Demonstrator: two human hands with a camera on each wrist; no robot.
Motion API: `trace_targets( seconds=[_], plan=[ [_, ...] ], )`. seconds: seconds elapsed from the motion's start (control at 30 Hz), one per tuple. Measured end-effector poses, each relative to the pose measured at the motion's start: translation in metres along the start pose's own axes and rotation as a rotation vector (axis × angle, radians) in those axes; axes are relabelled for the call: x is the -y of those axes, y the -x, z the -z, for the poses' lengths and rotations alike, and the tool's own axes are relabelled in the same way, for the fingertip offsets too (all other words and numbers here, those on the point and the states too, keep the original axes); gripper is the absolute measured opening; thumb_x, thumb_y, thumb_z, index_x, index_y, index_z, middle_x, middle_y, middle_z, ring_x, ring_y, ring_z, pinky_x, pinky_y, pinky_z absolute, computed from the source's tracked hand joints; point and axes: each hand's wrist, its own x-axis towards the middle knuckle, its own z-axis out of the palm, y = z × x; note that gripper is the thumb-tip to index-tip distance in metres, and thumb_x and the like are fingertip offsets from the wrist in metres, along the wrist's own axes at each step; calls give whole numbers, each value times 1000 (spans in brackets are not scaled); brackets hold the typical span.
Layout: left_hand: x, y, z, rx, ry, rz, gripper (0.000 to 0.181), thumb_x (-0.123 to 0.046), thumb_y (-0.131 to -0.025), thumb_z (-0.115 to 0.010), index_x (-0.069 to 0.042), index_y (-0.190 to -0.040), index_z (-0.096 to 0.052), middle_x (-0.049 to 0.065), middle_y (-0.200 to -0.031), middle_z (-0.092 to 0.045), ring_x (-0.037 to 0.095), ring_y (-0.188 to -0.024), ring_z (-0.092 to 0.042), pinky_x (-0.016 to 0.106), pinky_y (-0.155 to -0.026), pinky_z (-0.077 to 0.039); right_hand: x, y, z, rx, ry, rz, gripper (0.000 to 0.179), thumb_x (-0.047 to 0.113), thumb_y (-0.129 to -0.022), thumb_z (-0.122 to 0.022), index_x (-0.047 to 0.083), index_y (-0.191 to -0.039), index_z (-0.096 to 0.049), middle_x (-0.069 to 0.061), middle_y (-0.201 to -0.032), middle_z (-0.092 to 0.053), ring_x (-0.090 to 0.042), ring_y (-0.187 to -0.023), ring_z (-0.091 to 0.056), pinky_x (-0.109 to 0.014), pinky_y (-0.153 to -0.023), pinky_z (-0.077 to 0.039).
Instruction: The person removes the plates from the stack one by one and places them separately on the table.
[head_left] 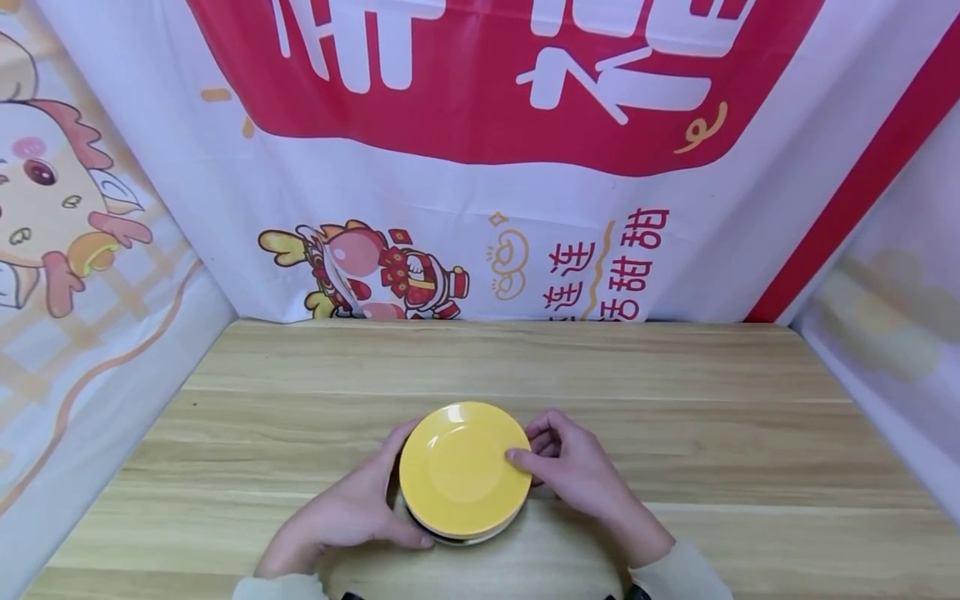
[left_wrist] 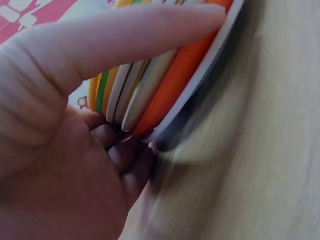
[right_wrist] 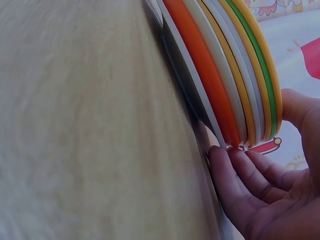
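On streaked wood, stacked round plates, clasped by left grip and right grip

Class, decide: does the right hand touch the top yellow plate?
Touching: the head view shows the right hand resting its thumb on the yellow plate.

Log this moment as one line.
left hand: holds plate stack | right hand: thumb on yellow top plate, fingers at stack's side | orange rim: low in stack

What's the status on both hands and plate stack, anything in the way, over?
Left hand holding plate stack by its left side. Right hand gripping its right edge, thumb on yellow top plate. No obstacle seen between hands and plate stack.
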Motion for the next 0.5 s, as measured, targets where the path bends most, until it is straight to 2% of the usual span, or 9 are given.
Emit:
trace_targets(
  seconds=[0.27, 0.5],
  plan=[
    [-1, -2, -3, -49, 11, 36, 132, -11, -58, -105, -28, -165, -31, 7, -166, -46, 36, -157, -33, 69, -131, -6, 1, -1, -2, -16, 20, -9, 35, 33, -89, -88, 12, -110, -71, -4, -99, -72, -16, -86, -65, -26, -69, -55],
    [-2, -2, -3, -52, 37, 62, 132, -8, -58, -105, -29, -165, -31, 6, -168, -43, 35, -159, -30, 71, -132, -2, 1, 0, -3, -23, 2, -18, 34, 33, -90, -87, 12, -111, -71, -4, -99, -71, -17, -85, -65, -26, -68, -55]
  ],
)
